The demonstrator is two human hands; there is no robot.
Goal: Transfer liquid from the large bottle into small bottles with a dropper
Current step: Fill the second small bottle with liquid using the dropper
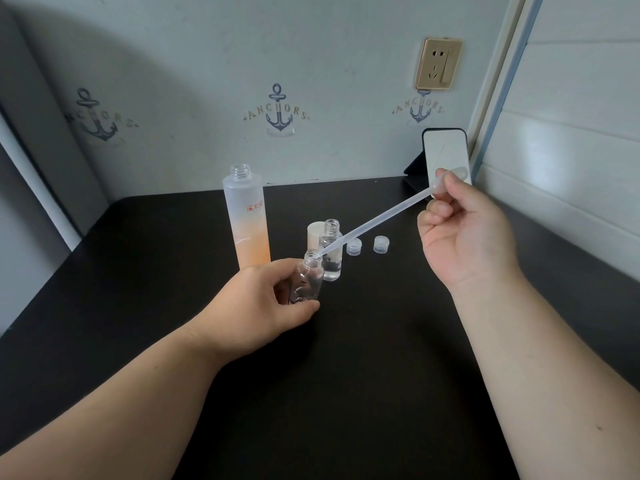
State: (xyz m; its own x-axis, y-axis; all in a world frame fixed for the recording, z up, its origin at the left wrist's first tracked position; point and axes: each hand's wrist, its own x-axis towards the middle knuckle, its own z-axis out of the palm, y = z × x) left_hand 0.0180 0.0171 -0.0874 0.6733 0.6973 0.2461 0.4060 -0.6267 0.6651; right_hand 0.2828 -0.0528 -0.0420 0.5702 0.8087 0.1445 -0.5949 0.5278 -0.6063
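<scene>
- Left hand (266, 299): its grip is curled round a small clear bottle (308, 278), held tilted just above the dark counter (363, 375); the bottle's mouth is uncapped
- Right hand (464, 233): its grip pinches the bulb of a translucent dropper (374, 220); the dropper slants down-left, its tip at the held bottle's mouth
- Large frosted bottle (246, 216) stands upright and uncapped behind the left hand; orange tint in its lower part
- Second small bottle (331, 249) stands upright just beside it, holding clear liquid; two small caps (367, 244) lie to its right
</scene>
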